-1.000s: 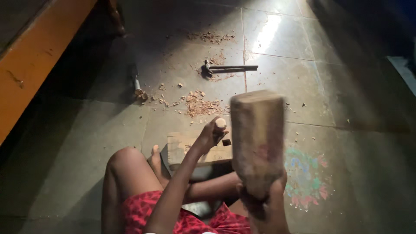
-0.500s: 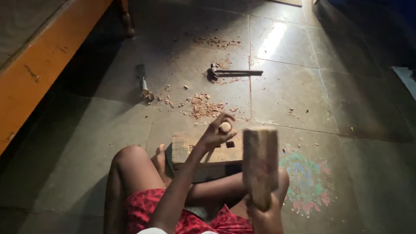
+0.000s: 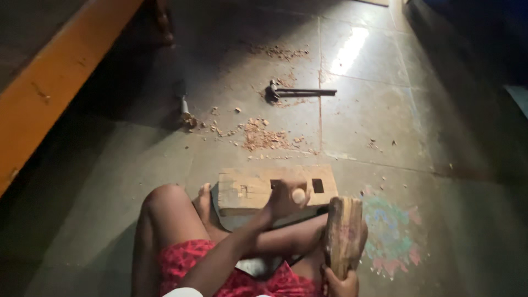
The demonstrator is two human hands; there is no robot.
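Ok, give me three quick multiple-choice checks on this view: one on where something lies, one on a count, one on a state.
1. Where does the metal hammer lie?
A. on the wooden block
B. on the floor tiles beyond the wood chips
C. in the right hand

2. How many square holes show in the wooden block?
A. two
B. five
C. none

3. How is the wooden mallet held?
A. lying flat on the floor
B. gripped in the right hand, head up
C. resting on the orange bench

Answers:
1 B: it lies alone past the wood chips.
2 A: two dark square cuts flank the left hand, which grips a chisel handle.
3 B: fingers wrap its handle.
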